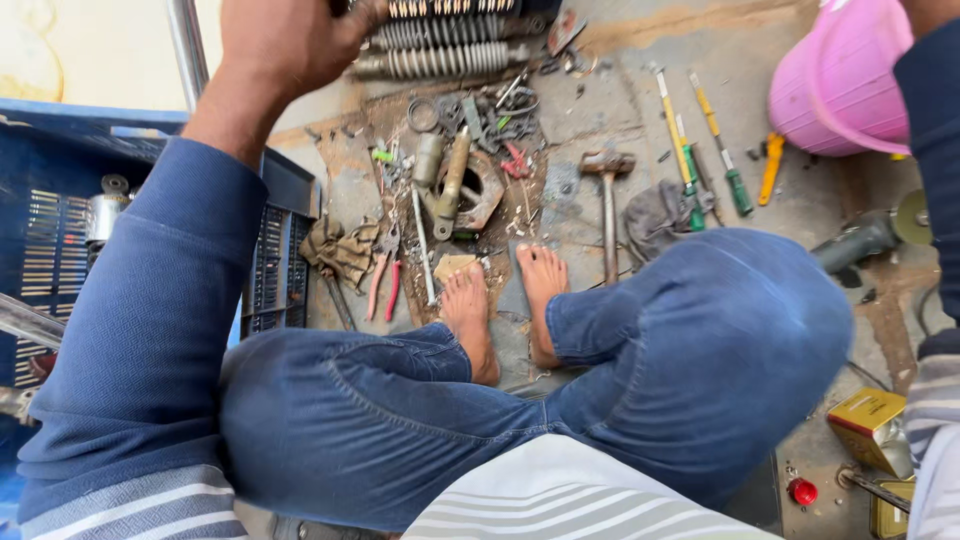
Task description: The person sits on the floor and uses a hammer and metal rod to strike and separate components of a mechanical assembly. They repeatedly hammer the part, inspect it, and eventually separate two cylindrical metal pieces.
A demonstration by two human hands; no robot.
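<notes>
The left hand (290, 40) has its fingers curled over a coil spring (440, 62) at the floor's far edge, and it could slip onto the bare feet (505, 300); the right hand is out of view.

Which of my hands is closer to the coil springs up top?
Left. The left hand reaches beside the coil springs, possibly touching. The right hand is out of view; its sleeve is far right.

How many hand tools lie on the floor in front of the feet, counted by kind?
Hammer: 1
Screwdrivers, yellow shafts: 3
Pliers, red handles: 1
Total: 5
The left hand reaches toward the coil springs; the right hand is out of view.
</notes>
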